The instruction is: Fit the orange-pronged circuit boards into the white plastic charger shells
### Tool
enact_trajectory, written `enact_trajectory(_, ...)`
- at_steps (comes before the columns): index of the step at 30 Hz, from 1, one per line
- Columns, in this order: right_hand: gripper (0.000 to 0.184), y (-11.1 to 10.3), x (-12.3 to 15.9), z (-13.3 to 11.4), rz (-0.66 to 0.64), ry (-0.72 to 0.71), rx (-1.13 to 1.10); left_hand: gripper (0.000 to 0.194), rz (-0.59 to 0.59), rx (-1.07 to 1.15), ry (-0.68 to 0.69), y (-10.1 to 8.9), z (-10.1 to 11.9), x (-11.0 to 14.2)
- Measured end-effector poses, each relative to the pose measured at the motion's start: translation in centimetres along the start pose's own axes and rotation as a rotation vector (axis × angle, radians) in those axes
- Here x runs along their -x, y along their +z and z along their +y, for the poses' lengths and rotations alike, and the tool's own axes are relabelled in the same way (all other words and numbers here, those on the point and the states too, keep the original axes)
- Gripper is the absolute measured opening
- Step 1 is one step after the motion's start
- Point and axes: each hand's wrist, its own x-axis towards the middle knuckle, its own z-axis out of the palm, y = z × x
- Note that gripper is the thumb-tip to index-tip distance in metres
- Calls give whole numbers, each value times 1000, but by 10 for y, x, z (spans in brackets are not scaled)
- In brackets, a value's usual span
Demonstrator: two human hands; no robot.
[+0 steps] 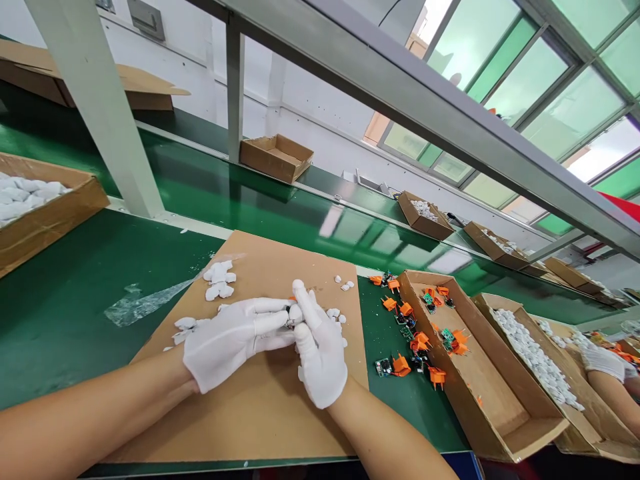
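Observation:
My left hand [240, 337], in a white glove, comes in from the left with its fingers pinched on a small white plastic housing [295, 315]. My right hand [320, 353], gloved too, closes on the same housing from the right. A dark spot and a trace of orange show between the fingers; the rest of the piece is hidden. Both hands are above a cardboard sheet [240, 427]. White plastic pieces [219, 280] lie beyond my left hand, and others [186, 324] sit by its wrist. A few small white parts [345, 285] lie beyond my right hand.
Orange plugs with circuit boards [400, 365] lie right of the sheet, beside a cardboard box [493, 373] holding a few more. Farther right is a box of white pieces [533, 353] and another person's gloved hand [603, 363]. A box of white parts [50, 223] stands left.

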Motion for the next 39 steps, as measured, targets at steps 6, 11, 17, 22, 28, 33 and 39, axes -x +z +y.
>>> enact_trajectory(6,60,1,5,4,-51,-185,191,32,-2,-73,54,-6,2,0)
enact_trajectory(11,80,5,5,2,35,-187,225,32,94,-64,32,-10,2,2)
enact_trajectory(17,84,9,3,5,49,-285,325,29,104,-71,9,-3,8,4)
enact_trajectory(22,77,3,-5,-2,25,-383,407,32,3,-23,8,-9,4,-1)
enact_trajectory(28,74,-1,-8,-3,-9,-318,338,26,-1,-37,39,-13,1,-3)
enact_trajectory(33,64,-10,-11,-8,-38,-34,38,15,-102,2,1,-13,2,-2)
enact_trajectory(39,28,-14,-15,-8,-80,-7,-192,21,-92,91,-56,-14,-1,-2)
